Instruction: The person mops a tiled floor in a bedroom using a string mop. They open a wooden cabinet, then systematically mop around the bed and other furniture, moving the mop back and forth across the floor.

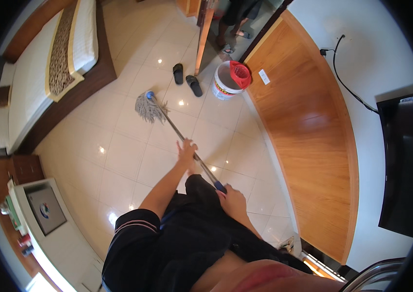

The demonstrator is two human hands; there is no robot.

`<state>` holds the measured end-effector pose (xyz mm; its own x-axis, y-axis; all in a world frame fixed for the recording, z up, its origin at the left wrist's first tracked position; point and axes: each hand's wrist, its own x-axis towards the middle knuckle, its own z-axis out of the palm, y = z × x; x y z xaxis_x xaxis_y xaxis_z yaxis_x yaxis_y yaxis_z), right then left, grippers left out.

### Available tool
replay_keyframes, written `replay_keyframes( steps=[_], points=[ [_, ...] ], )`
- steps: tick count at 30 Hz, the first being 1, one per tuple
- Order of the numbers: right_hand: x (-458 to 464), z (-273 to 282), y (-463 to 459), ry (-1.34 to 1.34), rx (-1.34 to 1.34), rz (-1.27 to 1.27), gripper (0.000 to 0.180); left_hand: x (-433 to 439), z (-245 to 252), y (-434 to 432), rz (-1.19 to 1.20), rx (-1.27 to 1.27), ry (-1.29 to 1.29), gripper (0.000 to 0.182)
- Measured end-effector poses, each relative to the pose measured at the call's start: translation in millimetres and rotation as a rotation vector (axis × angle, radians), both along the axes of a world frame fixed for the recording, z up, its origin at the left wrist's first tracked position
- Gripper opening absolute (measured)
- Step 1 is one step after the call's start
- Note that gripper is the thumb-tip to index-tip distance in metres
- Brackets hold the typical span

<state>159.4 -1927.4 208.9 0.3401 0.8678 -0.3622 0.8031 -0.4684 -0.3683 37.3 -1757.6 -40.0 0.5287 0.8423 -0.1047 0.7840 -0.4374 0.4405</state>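
Observation:
A string mop lies across the middle of the view, its long metal handle point(173, 126) slanting away from me. My left hand point(186, 152) is around the handle about halfway along. Nearer my body, my right hand point(233, 200) grips the blue end point(220, 186) of the handle. Grey strands of the mop head point(148, 109) spread on the glossy tiled floor point(126, 146), below a round blue socket point(150, 95).
Two black slippers point(186, 80) lie beyond the mop head. A white bucket point(223, 87) with a red wringer point(241, 75) stands against the wood-panelled wall point(301, 120). At left are a bed point(31, 84) and a white mini-fridge point(60, 241). An open doorway point(228, 29) shows a person's legs or their reflection.

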Motion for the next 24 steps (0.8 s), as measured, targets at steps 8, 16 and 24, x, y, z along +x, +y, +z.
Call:
replay_keyframes(
  steps=[8,16,24],
  points=[
    [-6.7,19.7,183.3,-0.042,0.016,0.171,0.037,-34.5,97.5,137.3,-0.052,-0.067,-0.324,0.049],
    [-45.5,-37.3,258.8,0.247,-0.148,0.273,0.044,-59.6,18.3,229.1,0.122,0.052,-0.427,0.029],
    [-60.1,-32.1,396.1,0.259,-0.073,0.082,0.038,-74.6,17.2,377.0,-0.018,-0.120,-0.349,0.029]
  ],
)
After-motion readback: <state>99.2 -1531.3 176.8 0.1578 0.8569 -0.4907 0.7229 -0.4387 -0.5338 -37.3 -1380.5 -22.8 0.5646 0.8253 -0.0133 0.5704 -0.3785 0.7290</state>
